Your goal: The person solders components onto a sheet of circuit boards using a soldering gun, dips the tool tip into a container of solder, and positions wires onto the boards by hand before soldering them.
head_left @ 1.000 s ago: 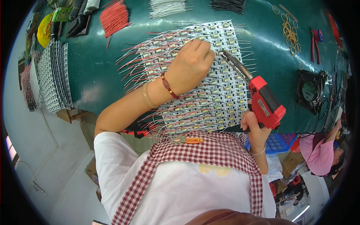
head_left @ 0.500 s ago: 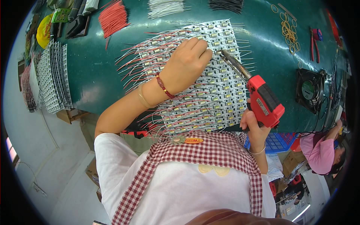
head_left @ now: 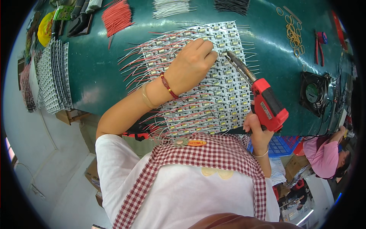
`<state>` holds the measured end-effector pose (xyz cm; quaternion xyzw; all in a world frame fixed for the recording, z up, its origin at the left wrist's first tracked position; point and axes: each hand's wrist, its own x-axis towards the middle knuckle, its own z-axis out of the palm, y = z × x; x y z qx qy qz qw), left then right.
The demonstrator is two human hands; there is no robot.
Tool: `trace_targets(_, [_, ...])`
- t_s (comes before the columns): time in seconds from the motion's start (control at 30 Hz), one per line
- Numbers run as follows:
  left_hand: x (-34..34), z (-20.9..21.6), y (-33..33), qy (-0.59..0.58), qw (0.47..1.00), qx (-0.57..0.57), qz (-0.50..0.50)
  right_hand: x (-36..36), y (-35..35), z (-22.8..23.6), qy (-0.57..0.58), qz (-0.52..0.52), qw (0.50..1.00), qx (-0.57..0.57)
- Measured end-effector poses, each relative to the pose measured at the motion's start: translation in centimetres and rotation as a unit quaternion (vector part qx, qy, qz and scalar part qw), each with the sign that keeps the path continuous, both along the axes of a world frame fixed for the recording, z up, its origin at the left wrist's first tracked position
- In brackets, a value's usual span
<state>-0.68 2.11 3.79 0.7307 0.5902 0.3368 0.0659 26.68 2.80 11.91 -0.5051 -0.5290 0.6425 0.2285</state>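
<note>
A wide panel of white circuit boards [head_left: 232, 82] lies on the bench in front of me, covered in rows of small parts. Red, white and black wires [head_left: 133, 61] fan out from its left side, and short dark wires stick out at the right. My left hand [head_left: 194, 59] rests over the upper middle of the panel with fingers pinched together; whatever is between them is hidden. In my right hand [head_left: 258, 128] is a red and black soldering gun [head_left: 270, 105], gripped by its handle. Its metal tip meets the boards just right of my left fingertips.
Bundles of red wires [head_left: 117, 18], white wires [head_left: 171, 8] and black wires [head_left: 231, 5] lie along the far side. Stacked boards [head_left: 55, 78] stand at left. Rubber bands [head_left: 294, 36], pliers [head_left: 319, 49] and a fan [head_left: 313, 92] are at right. A person in pink [head_left: 322, 158] sits beyond.
The view has shifted very slightly. Both hands and the soldering gun keep nearly the same place over the boards.
</note>
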Motion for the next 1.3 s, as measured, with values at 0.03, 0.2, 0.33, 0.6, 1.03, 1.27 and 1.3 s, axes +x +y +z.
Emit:
trace_targets(0.03, [0.0,0.1,0.0,-0.001,1.000,0.002,0.000,0.1,-0.1,-0.1,-0.001,0.000,1.000,0.002])
trace_targets(0.2, [0.0,0.1,-0.1,-0.011,1.000,-0.006,-0.023,0.1,-1.4,0.8,-0.023,-0.048,0.998,-0.018])
trace_targets(0.33, [0.0,0.4,-0.7,0.000,0.999,-0.042,0.003,1.1,-1.3,-1.4,-0.029,-0.037,0.998,-0.038])
trace_targets(0.6, [-0.4,2.1,0.4,0.098,0.995,-0.017,-0.001,0.2,-0.2,-0.3,0.022,-0.031,0.999,0.019])
trace_targets(1.03, [-2.3,5.9,-2.2,-0.011,0.992,-0.022,0.122,0.3,0.5,1.3,0.085,-0.064,0.994,-0.036])
trace_targets(1.27, [0.0,4.8,-1.9,-0.163,0.982,-0.094,0.035,0.3,-0.2,1.6,0.077,-0.056,0.995,-0.023])
trace_targets(1.3, [0.1,5.0,-1.8,-0.160,0.982,-0.097,0.031,0.3,-0.4,1.6,0.079,-0.061,0.995,-0.025])
